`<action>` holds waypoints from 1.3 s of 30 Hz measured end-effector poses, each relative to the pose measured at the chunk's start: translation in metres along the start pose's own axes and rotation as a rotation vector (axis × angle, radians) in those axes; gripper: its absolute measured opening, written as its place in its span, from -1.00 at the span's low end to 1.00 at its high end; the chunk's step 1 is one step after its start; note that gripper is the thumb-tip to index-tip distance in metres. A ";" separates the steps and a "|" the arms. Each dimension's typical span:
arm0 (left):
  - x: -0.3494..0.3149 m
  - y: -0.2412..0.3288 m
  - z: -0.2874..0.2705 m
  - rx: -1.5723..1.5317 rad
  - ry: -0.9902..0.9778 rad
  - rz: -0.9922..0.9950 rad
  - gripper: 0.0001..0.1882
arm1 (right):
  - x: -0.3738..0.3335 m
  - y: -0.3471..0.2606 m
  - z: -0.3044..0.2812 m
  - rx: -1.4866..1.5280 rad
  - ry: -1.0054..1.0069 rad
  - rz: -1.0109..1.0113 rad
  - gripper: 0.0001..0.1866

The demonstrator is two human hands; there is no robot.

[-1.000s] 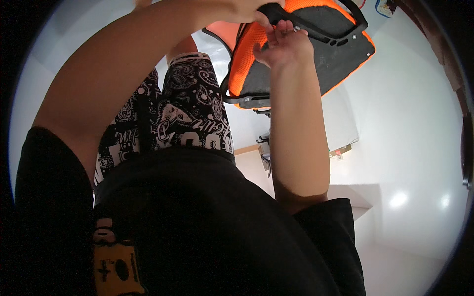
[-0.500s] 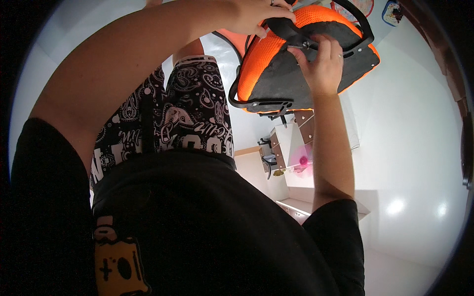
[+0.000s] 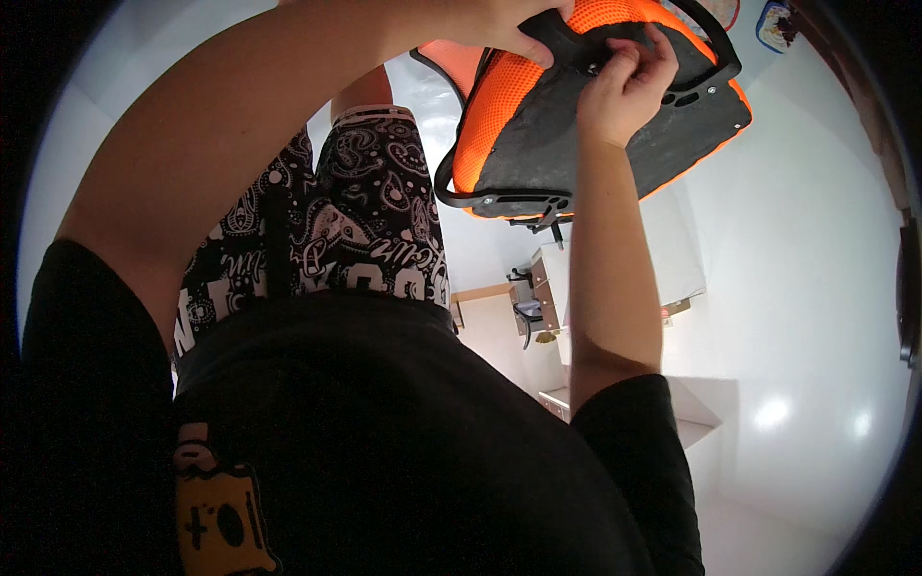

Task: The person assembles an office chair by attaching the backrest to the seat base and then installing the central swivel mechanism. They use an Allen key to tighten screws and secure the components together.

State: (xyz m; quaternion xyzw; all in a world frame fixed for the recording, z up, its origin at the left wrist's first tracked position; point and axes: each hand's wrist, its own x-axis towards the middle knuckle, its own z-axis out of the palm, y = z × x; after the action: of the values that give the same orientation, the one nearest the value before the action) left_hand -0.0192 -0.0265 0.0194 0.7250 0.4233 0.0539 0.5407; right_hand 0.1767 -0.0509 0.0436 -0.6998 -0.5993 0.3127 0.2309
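Note:
An orange mesh chair seat [image 3: 509, 106] is tipped so its black underside [image 3: 538, 144] faces me, at the upper right. Black looped armrests [image 3: 730, 62] are fixed at its sides. My left hand [image 3: 504, 24] is closed round a black bracket [image 3: 565, 34] at the seat's top edge, its thumb against the orange mesh; its other fingers are partly cut off by the frame. My right hand [image 3: 629, 82] is over the underside, fingers curled beside a shiny bolt [image 3: 593, 68] at the bracket. Whatever lies between those fingers is hidden.
Part of an orange panel [image 3: 451, 62] shows behind the seat, next to my leg in patterned shorts [image 3: 379, 192]. Farther off stand a white cabinet with brown drawers [image 3: 544, 288] and pale floor [image 3: 788, 240]. A blue-edged tray [image 3: 774, 27] lies at top right.
My right hand has moved up and turned, its fingers lifting; the thin metal rod seen between them before no longer shows. My left hand and the seat sit higher in view.

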 end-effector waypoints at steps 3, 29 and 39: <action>-0.007 0.007 -0.011 0.104 0.030 0.071 -0.38 | -0.012 0.016 -0.002 -0.110 0.259 -0.035 -0.66; -0.024 0.008 0.097 -0.810 0.645 -0.427 -0.42 | -0.059 0.014 -0.027 -0.151 0.166 0.402 -0.89; -0.028 0.016 0.056 -0.363 0.446 -0.233 -0.37 | -0.031 -0.011 -0.026 -0.384 -0.085 -0.269 -0.86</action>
State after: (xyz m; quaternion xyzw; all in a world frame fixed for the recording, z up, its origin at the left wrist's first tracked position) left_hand 0.0015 -0.0877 0.0206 0.5336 0.5950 0.2239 0.5577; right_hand 0.1853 -0.0787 0.0744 -0.6309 -0.7449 0.1884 0.1077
